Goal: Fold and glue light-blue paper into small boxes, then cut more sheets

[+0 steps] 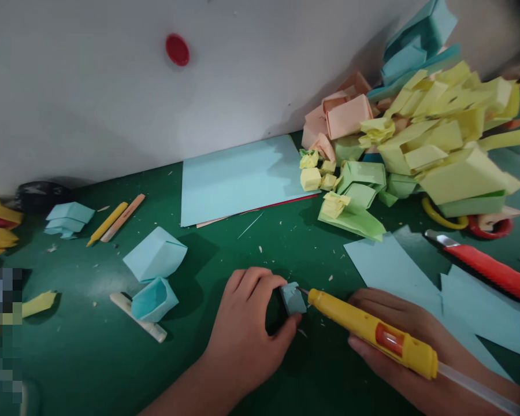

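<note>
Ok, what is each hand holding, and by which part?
Left hand: small blue folded-paper cube, pinched at opposite edges. Right hand: yellow plastic pen-shaped tool, held by its barrel.

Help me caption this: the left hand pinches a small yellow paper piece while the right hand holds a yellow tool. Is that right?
Not quite: the small paper piece is blue, as the head view shows. The left hand pinches it, and the right hand holds the yellow tool.

Your yellow glue gun is smooth plastic, your small blue piece matt paper; the red cutter shows a metal tip, the tabletop a faint sheen.
</note>
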`<control>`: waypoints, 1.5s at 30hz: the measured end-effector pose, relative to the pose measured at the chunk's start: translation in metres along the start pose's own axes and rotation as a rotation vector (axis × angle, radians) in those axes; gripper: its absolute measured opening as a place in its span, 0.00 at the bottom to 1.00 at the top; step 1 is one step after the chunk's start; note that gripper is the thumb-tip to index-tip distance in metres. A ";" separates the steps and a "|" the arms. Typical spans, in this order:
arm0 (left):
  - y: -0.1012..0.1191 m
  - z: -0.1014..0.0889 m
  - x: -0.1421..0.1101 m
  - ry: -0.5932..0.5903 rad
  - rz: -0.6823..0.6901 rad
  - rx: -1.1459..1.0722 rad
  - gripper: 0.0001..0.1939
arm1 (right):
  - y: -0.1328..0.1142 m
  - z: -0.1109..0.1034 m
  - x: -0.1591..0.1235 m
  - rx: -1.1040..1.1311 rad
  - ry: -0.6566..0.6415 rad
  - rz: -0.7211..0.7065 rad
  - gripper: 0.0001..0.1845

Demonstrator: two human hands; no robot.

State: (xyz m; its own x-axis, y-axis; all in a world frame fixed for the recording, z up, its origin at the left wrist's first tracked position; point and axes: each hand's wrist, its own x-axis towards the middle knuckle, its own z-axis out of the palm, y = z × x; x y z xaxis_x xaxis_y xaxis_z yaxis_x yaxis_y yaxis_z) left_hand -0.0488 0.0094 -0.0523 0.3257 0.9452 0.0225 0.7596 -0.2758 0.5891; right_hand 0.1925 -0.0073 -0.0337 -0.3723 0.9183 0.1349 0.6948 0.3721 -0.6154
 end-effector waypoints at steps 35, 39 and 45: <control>-0.001 0.001 0.000 0.025 0.026 0.032 0.16 | -0.002 -0.005 0.000 0.017 -0.050 -0.048 0.15; -0.002 0.001 0.000 0.034 0.029 0.037 0.16 | -0.002 -0.007 -0.001 0.040 -0.071 -0.050 0.16; -0.003 0.001 -0.001 0.022 0.025 0.036 0.16 | -0.003 -0.010 0.001 0.063 -0.093 -0.040 0.16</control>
State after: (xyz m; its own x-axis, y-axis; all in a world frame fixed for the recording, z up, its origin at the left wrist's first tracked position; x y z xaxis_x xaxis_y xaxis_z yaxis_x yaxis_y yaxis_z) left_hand -0.0506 0.0085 -0.0549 0.3323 0.9416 0.0551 0.7712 -0.3049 0.5588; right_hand 0.1959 -0.0060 -0.0240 -0.4567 0.8851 0.0896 0.6390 0.3964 -0.6592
